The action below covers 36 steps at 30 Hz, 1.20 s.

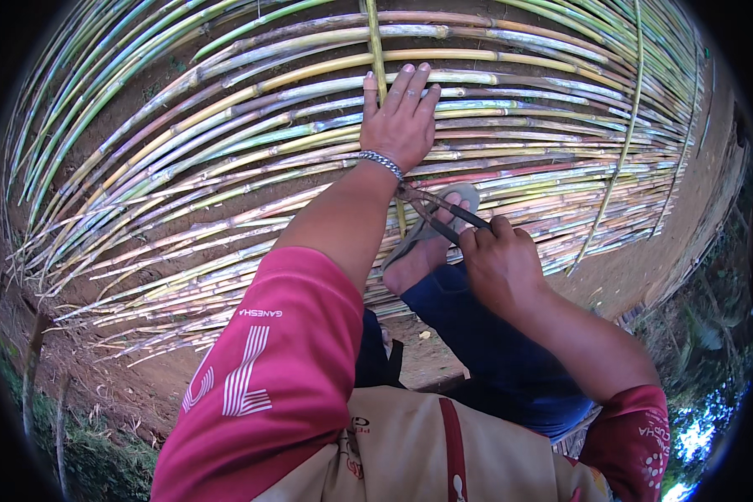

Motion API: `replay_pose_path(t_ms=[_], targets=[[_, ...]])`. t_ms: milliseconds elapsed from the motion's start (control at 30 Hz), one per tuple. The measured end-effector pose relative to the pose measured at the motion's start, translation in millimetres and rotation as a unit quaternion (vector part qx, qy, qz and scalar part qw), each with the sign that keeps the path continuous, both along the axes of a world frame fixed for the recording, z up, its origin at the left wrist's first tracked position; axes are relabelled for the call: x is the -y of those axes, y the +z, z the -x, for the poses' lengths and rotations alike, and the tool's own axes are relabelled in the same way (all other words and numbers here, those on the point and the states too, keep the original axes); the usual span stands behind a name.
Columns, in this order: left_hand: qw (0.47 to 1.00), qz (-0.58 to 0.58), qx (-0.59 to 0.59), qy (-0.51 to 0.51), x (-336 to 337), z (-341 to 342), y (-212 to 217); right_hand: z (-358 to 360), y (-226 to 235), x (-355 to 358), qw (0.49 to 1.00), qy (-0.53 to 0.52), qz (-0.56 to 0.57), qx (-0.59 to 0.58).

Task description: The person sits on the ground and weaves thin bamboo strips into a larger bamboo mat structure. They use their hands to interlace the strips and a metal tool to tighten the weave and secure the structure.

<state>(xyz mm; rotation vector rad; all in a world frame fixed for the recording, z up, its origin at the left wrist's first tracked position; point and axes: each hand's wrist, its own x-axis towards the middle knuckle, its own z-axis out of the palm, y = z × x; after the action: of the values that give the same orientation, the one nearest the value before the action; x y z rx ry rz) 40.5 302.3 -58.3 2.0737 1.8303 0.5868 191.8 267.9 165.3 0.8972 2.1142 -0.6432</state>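
Note:
Long thin canes (284,132), yellow, green and purplish, lie side by side over the ground, with a greenish cross cane (376,42) laid over them. Flat on this layer presses my left hand (397,125), fingers spread, touching the canes beside the cross cane; it holds nothing. In my right hand (504,261) are the dark handles of a pair of pincers (463,213), gripped near their ends. The pincers' head rests low by the cross cane, close to my left wrist; what lies between the jaws is too small to tell.
My sandalled foot (418,263) stands on the canes just under the pincers. Another cross cane (623,151) spans the canes at the right. Wooden stakes (32,368) rise at the lower left, and greenery (100,448) borders the brown soil.

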Motion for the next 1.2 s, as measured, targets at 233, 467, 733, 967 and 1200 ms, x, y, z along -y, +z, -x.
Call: replay_pose_path(t_ms=[233, 467, 733, 967, 1200], targets=[[1.0, 0.004, -0.006, 0.001, 0.5, -1.0, -2.7, 15.0, -0.8, 12.7, 0.996, 0.0, -0.08, 0.025], [1.0, -0.003, -0.007, 0.007, 1.1, -1.8, -5.1, 27.2, -1.6, 21.0, 0.994, 0.0, -0.105, 0.021], [1.0, -0.004, 0.005, 0.007, 0.4, -2.2, -3.9, 13.3, -7.8, -16.3, 0.992, 0.059, -0.112, -0.006], [1.0, 0.007, 0.0, 0.006, 2.6, 1.3, -3.2, -11.3, -59.2, -56.4, 0.988, 0.128, -0.073, 0.052], [1.0, 0.005, 0.009, 0.003, -1.5, -2.6, -1.0, -49.5, -112.0, -103.4, 0.991, 0.128, 0.013, -0.032]])
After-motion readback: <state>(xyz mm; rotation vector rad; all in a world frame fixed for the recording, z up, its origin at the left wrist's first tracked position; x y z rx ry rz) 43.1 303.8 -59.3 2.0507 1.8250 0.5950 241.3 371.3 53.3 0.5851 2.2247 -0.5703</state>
